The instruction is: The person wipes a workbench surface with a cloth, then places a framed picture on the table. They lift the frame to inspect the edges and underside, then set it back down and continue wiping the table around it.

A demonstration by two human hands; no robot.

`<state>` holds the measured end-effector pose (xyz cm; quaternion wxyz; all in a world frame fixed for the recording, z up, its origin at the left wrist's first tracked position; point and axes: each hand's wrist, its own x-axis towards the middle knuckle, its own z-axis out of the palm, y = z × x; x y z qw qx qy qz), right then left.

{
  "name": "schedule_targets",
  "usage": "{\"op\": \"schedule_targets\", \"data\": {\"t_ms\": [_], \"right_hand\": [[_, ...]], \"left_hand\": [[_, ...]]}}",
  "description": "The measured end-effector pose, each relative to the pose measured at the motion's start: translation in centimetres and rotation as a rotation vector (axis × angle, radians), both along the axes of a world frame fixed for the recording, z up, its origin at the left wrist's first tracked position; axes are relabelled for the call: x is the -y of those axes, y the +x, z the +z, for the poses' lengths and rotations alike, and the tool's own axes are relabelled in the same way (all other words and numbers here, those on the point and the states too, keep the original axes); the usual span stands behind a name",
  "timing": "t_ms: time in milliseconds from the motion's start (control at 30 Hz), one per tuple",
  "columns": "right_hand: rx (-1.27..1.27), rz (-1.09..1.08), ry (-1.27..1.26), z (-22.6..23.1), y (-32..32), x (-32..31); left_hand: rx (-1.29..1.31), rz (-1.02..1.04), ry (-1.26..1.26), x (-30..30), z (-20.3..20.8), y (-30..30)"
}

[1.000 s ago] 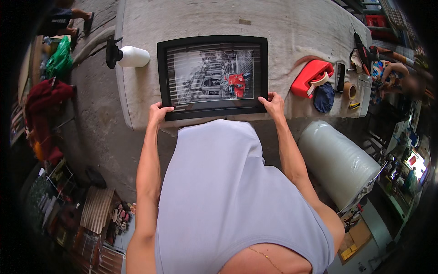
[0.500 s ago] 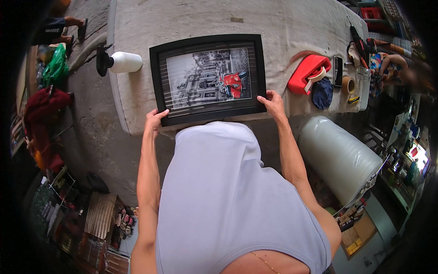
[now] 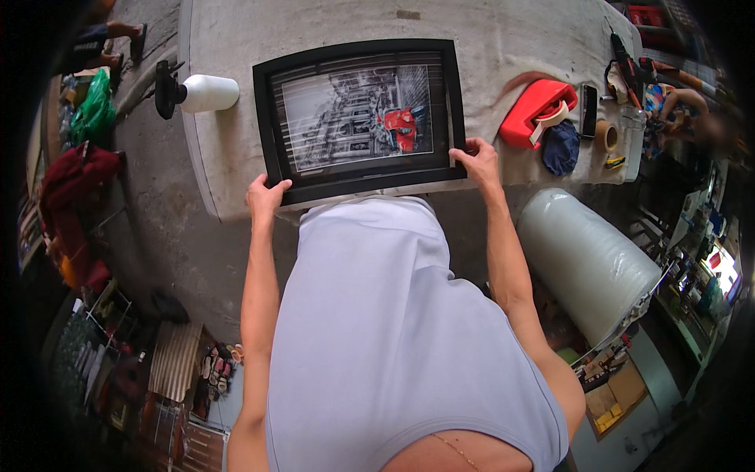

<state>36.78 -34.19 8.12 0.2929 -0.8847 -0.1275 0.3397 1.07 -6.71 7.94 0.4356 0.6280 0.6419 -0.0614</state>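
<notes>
A black picture frame (image 3: 362, 186) is held between my two hands over the near edge of the cloth-covered table (image 3: 314, 23). Behind its glossy front is a black-and-white street print (image 3: 334, 118) with a red scooter in it; striped reflections cross the surface. My left hand (image 3: 266, 193) grips the frame's lower left corner, thumb on the front. At the lower right side, my right hand (image 3: 478, 161) holds the frame the same way, with the thumb on the border. The fingers behind the frame are partly hidden.
A white spray bottle (image 3: 209, 93) lies at the table's left edge. To the right are a red tape dispenser (image 3: 523, 114), dark blue cloth (image 3: 561, 148), phone (image 3: 588, 110), tape roll (image 3: 605, 135) and drill (image 3: 625, 67). A large plastic-wrapped roll (image 3: 586, 263) stands below the table's right side.
The frame and both hands have moved slightly away from me, up in the picture, and the frame's tilt has changed a little. Both hands keep their hold.
</notes>
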Motion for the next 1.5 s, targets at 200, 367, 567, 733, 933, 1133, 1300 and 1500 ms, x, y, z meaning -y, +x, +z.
{"op": "schedule_targets", "data": {"t_ms": [200, 367, 567, 733, 933, 1133, 1300, 1500], "right_hand": [[0.070, -0.156, 0.259, 0.7, 0.5, -1.4], [0.206, -0.074, 0.306, 1.0, 7.1, -5.3], [0.269, 0.006, 0.532, -5.0, 16.6, -13.8], [0.839, 0.249, 0.255, -4.7, 9.0, -11.7], [0.602, 0.722, -0.080, -2.7, -8.5, 0.5], [0.576, 0.498, -0.242, -1.7, -8.5, 4.7], [0.587, 0.616, -0.173, -2.1, -10.1, -0.4], [0.349, 1.042, 0.277, -1.3, -15.8, -0.9]], "left_hand": [[0.207, 0.214, 0.209, -0.4, 1.0, 1.3], [0.357, 0.137, 0.264, -5.6, 1.5, 7.6], [0.094, -0.098, 0.585, -17.5, -6.3, 17.6], [0.006, -0.174, 0.608, -19.1, -6.5, 18.5], [0.292, -0.255, 0.844, -12.3, -3.4, 14.5], [-0.017, -0.556, 0.836, 2.3, -2.8, 3.9], [-0.026, -0.411, 0.727, 5.9, -4.2, 0.7], [0.106, -0.328, 0.713, 6.1, -5.3, 0.2]]}}
